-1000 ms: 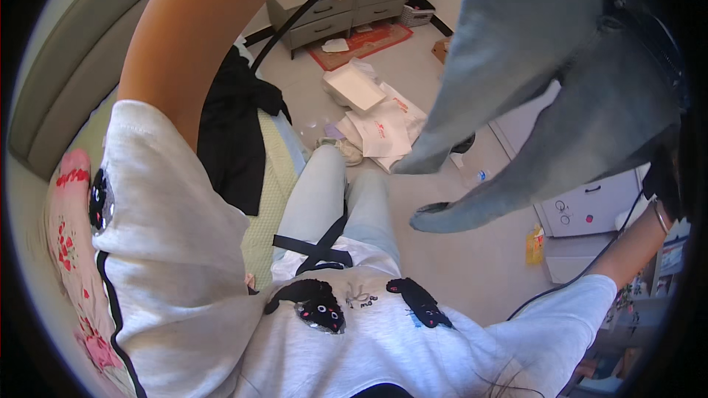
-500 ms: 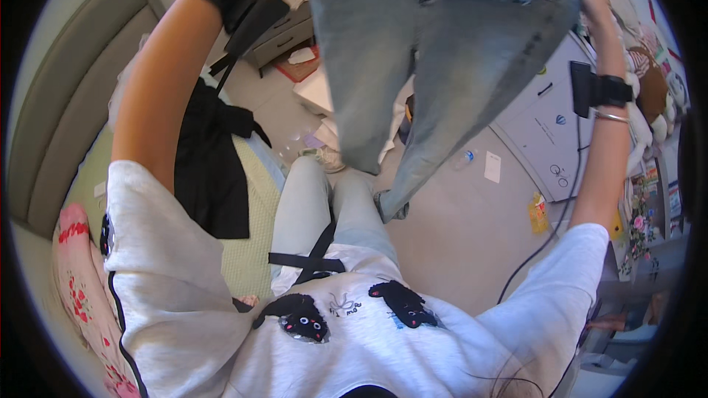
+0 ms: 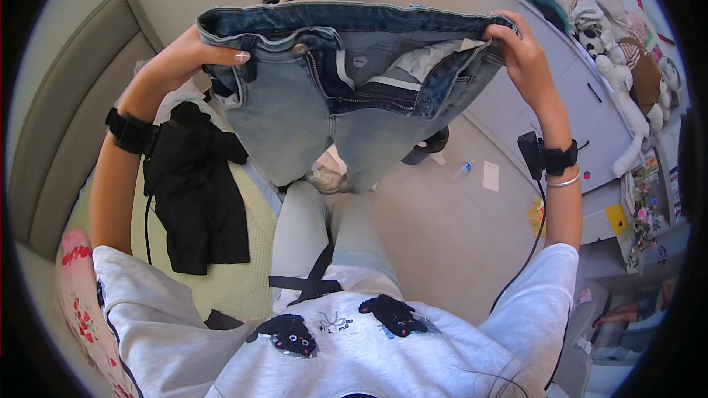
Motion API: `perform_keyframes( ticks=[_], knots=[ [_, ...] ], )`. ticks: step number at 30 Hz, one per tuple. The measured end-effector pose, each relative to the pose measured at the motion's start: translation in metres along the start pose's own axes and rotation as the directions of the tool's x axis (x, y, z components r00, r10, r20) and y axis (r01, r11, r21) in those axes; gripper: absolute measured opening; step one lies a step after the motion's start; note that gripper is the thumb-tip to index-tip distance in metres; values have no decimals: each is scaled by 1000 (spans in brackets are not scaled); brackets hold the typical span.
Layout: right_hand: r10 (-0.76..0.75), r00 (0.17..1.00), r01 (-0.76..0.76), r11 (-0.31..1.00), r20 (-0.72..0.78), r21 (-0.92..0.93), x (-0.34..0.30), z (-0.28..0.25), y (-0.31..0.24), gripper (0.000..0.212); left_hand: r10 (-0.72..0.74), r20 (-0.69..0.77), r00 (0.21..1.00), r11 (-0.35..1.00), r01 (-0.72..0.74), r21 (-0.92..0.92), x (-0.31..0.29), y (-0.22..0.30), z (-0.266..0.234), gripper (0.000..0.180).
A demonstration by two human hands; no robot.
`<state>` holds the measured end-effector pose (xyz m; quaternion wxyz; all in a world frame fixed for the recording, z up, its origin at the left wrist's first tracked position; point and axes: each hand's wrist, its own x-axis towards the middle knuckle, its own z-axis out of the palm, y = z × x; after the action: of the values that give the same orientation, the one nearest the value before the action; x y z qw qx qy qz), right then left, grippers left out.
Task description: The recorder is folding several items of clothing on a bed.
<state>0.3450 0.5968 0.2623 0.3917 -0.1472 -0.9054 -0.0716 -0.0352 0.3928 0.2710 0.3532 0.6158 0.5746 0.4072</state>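
Observation:
A pair of light blue jeans (image 3: 284,121) hangs in front of me, stretched wide between both hands. Its waistband runs across the top, and the fly is unzipped and folded open. My left hand (image 3: 193,57) grips the waistband at its left end, thumb on the near side, other fingers hidden behind the denim. At the opposite end my right hand (image 3: 520,48) is closed on the waistband, next to a white pocket lining (image 3: 424,61). The legs drop down and away from me, above my knees.
On the bed (image 3: 228,280) to my left lies a black garment (image 3: 195,191). A grey headboard (image 3: 70,96) stands behind it. A plastic bottle (image 3: 461,171) and a white card (image 3: 491,175) are on the floor. At the right, plush toys (image 3: 641,92) sit on a white cabinet (image 3: 568,129).
Both hands have come down and nearer with the jeans. The waistband, mostly out of the picture before, now shows fully, spread open between the hands.

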Motion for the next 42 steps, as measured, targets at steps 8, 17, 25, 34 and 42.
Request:
perform_keyframes(
  ticks=[8,17,25,34,42],
  knots=[
    [-52,997,48,997,59,68,3,3,4,9,-13,-187,982,991,-13,-135,-14,-7,-7,48],
    [549,663,-602,-12,508,798,-20,64,3,22,-50,-162,985,987,24,-160,-5,-39,-30,40],
    [329,706,-640,-84,628,763,-8,69,-2,29,136,-482,866,972,-23,234,47,-49,-23,24],
    [131,811,-305,927,571,220,37,35,16,30,175,-358,917,966,-88,245,46,-44,-30,29],
    [210,696,-708,363,687,606,35,99,65,30,-19,-327,945,962,107,252,82,-64,-24,36]
  ],
)
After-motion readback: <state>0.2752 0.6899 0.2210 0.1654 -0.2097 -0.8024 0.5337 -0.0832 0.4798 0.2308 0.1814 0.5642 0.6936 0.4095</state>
